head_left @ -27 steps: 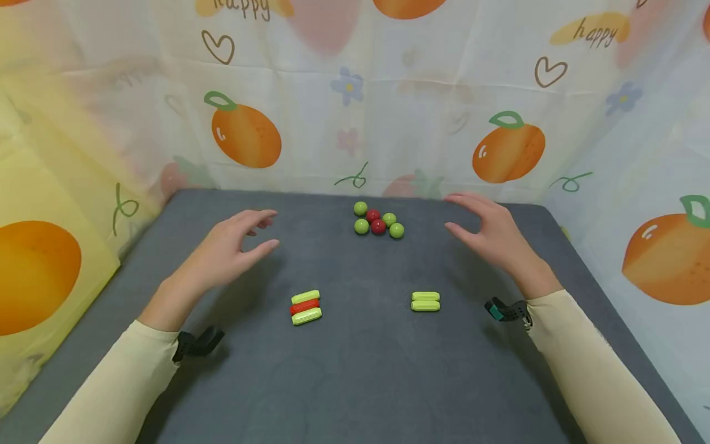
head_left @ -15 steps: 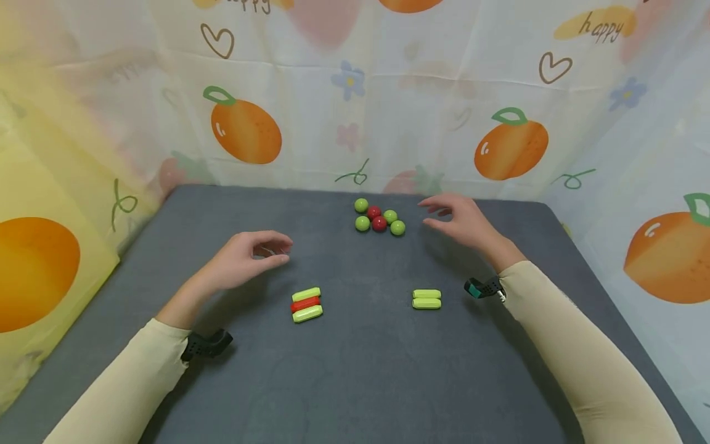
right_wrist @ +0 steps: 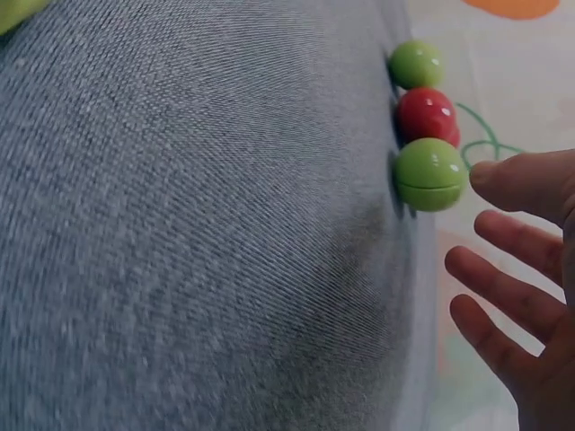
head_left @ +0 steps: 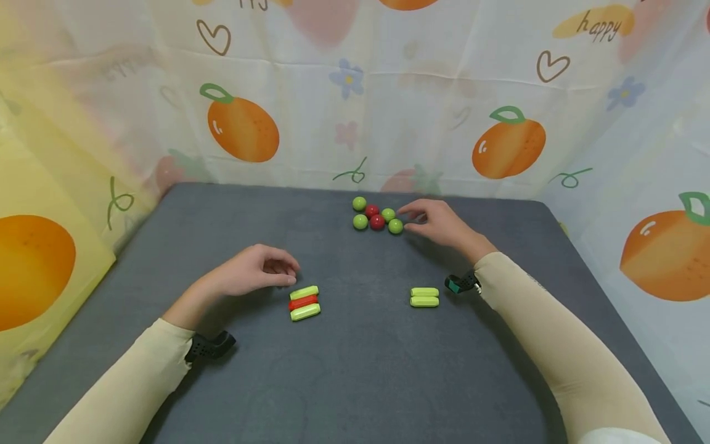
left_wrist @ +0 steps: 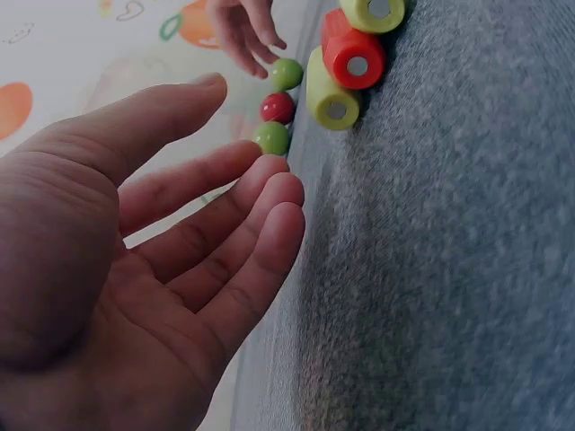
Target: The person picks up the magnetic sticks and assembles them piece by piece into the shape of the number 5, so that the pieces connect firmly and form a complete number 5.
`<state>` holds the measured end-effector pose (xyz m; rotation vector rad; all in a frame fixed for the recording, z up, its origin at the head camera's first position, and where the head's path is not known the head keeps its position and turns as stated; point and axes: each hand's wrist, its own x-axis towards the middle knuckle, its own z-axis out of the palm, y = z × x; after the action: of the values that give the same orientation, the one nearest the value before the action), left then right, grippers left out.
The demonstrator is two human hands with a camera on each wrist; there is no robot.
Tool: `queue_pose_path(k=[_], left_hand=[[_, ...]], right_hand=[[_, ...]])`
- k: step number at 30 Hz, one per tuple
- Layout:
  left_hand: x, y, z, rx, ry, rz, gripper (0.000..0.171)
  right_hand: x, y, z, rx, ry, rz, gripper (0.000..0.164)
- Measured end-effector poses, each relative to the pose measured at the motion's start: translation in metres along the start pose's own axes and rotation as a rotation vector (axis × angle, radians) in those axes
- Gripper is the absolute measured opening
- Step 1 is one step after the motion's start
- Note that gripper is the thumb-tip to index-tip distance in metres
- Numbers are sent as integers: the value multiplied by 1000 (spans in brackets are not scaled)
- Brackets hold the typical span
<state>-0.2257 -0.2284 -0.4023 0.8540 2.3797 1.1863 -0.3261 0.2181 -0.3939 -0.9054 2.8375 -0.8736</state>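
Observation:
At the back of the table, a cluster holds several green balls, such as the front right green ball (head_left: pixel 395 226), and two red balls, one being the front red ball (head_left: pixel 377 222). My right hand (head_left: pixel 438 223) is just right of this cluster, thumb tip close to a green ball (right_wrist: pixel 429 175), fingers spread and holding nothing. Left of centre lie three short rods side by side: a red rod (head_left: pixel 303 302) between two yellow-green rods, with metal discs in their ends. My left hand (head_left: pixel 252 271) hovers just behind and left of them, fingers loosely bent, nothing in its grasp.
Two more yellow-green rods (head_left: pixel 424 296) lie together right of centre, in front of the right wrist. The dark grey table (head_left: pixel 355 376) ends at a printed cloth (head_left: pixel 310 123) behind, which also closes off both sides. Each wrist wears a black band (head_left: pixel 211 346).
My right hand has moved left to the edge of the ball cluster. The left hand has come forward and right, down toward the three rods, its fingers closer together. The balls and rods stay put.

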Motion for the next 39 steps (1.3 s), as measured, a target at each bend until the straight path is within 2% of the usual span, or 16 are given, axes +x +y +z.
queue_pose_path(k=[4,13,24,30,39], left_hand=[[2,1,2,4,-22,4,26],[3,1,1,7,-8,-5,25],[6,0,1,36,-5,3,24],[6,2,6,65,-29,-1,24],[7,7,14,150,-63,6,18]], right_hand=[[2,0,3,-13,-8,20,38],[5,-1,7,-58,-46,50,38],[1,-2,14,-73,-37,61,37],[-5,-9,15,-29,-47,77,34],[-11,-21,20,9,-91,38,34]])
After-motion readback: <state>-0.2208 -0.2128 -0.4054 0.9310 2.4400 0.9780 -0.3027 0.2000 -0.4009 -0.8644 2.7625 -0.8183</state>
